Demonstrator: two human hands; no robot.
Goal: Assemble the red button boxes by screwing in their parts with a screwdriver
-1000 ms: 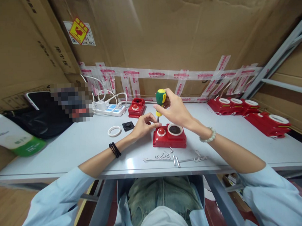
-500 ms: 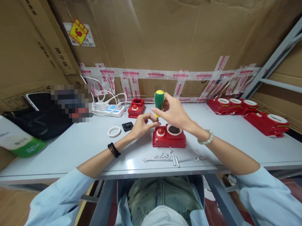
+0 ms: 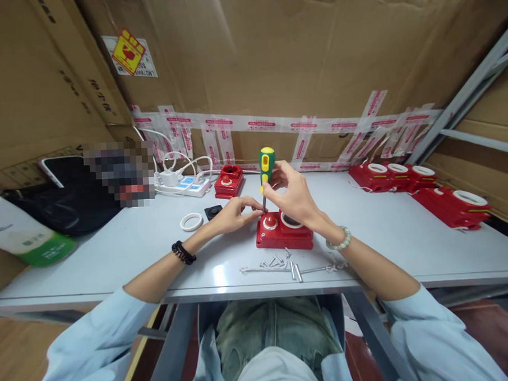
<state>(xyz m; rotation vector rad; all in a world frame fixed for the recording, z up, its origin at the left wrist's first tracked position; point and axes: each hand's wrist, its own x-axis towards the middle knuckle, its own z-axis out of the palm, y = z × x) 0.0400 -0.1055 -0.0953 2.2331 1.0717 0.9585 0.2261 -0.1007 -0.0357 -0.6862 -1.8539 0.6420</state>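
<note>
A green and yellow screwdriver [image 3: 267,166] stands upright in my right hand [image 3: 293,191], its tip at the back left corner of a red box [image 3: 285,241]. The box has a red dome and a white ring on top, the ring partly covered by my right hand. Beside the screwdriver tip, my left hand [image 3: 237,214] has its thumb and fingers close together at the box's corner; whatever they pinch is too small to name. Several screws [image 3: 274,262] and two metal pins [image 3: 296,272] lie in front of the box, with white cords.
A white ring [image 3: 191,222] and a black square part [image 3: 213,212] lie left of my left hand. Behind are another red box [image 3: 229,182] and a power strip [image 3: 186,185]. Several red boxes [image 3: 452,207] sit at the right. A white and green package [image 3: 32,234] stands at far left.
The screwdriver has risen slightly and turned, and more of its metal shaft shows. My left hand has shifted a little left and down, its fingers less curled.
</note>
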